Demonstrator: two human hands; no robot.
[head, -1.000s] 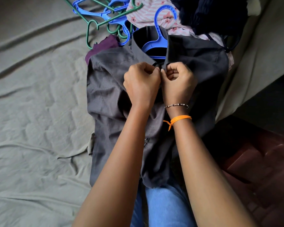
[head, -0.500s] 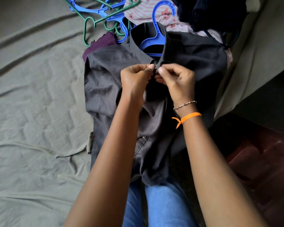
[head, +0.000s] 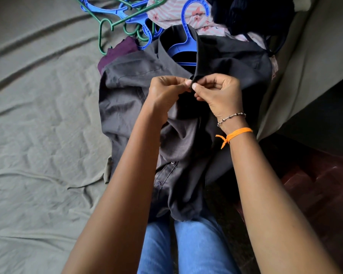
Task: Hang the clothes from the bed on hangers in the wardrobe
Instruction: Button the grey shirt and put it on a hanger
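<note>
Both hands, left hand (head: 167,89) and right hand (head: 219,91), pinched the collar of the dark grey shirt (head: 127,91) mid-frame, spread on the bed (head: 38,135) over a blue hanger (head: 187,46).

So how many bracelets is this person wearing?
2, both on the right wrist: a thin beaded bracelet nearer the right hand, and an orange band just behind it. The left wrist looks bare, though its underside is hidden.

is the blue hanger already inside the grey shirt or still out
Inside. The blue hanger sits in the neck of the grey shirt, only its hook sticking out past the collar, while both hands pinch the collar front.
</note>
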